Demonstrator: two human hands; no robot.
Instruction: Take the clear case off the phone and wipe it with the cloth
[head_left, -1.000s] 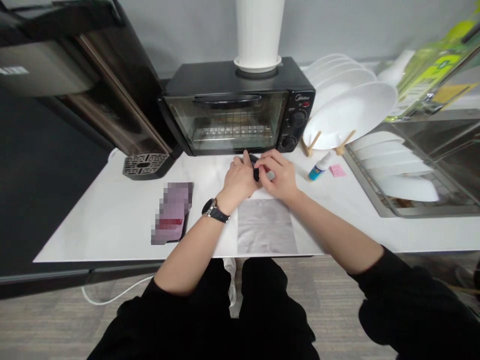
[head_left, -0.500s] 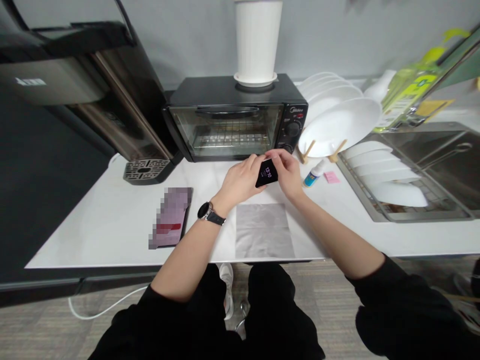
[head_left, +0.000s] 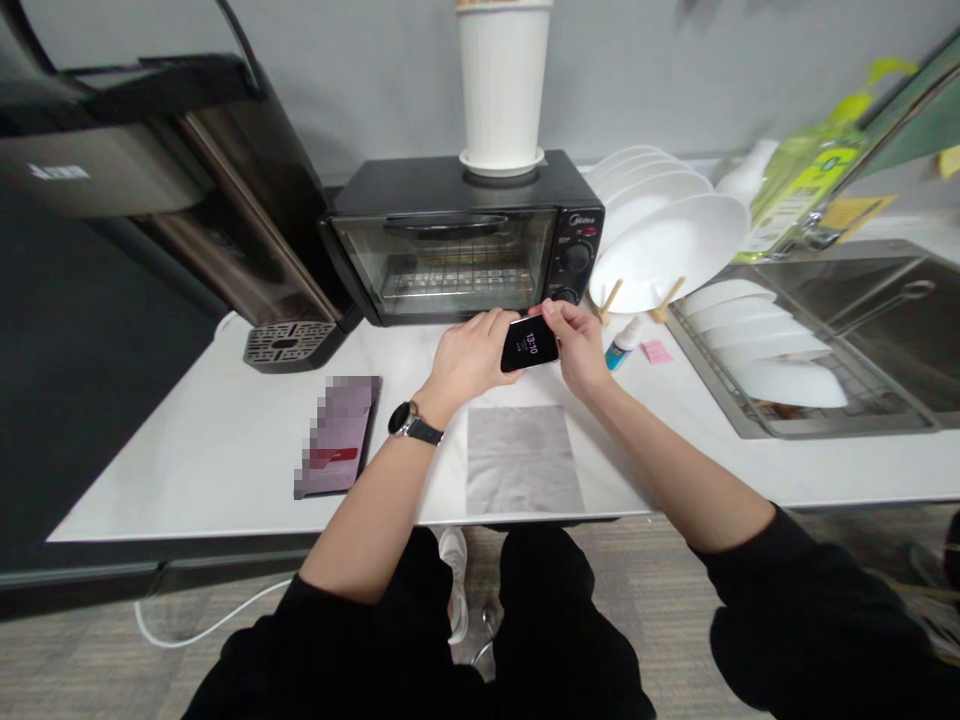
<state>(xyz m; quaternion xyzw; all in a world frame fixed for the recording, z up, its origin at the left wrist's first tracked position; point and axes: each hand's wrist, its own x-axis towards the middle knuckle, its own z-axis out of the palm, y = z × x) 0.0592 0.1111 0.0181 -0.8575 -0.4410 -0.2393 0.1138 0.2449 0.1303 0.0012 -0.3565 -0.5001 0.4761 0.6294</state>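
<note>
Black toaster oven (head_left: pixel 442 265) at the back edge of the white stone bench (head_left: pixel 187 480), white ribbed cylinder (head_left: pixel 501 85) on top; white plates (head_left: pixel 667 235) in a wooden rack (head_left: pixel 670 298) at right; grey square cloth (head_left: pixel 521 460) near the front edge; pixelated flat object (head_left: pixel 337 437) left of the cloth.

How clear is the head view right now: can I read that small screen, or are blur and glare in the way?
In the head view, the small black device is sharp enough to read 13:10, with no glare visible on its screen. The same view's wide lens bends the edges of the white countertop, and a pixelated flat object is obscured by mosaic.
</note>
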